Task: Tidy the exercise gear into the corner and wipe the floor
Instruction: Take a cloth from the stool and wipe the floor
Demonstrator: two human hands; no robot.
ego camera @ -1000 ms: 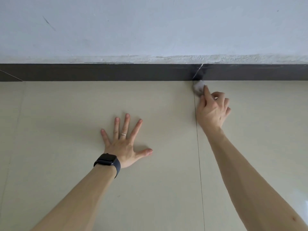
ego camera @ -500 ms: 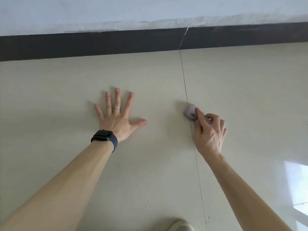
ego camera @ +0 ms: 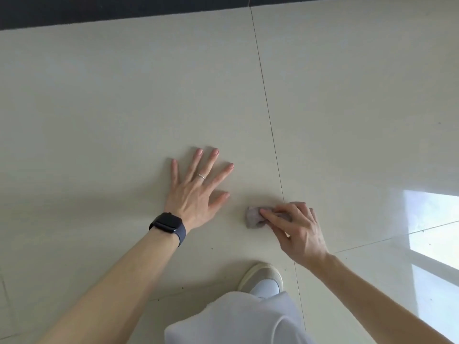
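Wiping stage under way, with no exercise gear in view. Right hand (ego camera: 296,230) pinched shut on a small grey cloth (ego camera: 255,217), pressed to the floor (ego camera: 347,95) right at the tile seam (ego camera: 270,125). Dragged a long way back within the last second: from hard against the dark skirting (ego camera: 99,11) at the floor's far edge to just ahead of the shoe (ego camera: 260,276) at the near edge. Left hand (ego camera: 196,192) flat and spread on the tile, empty, bracing just beside the cloth. One full stroke along the seam apparently finished; neighbouring strips probably still to wipe.
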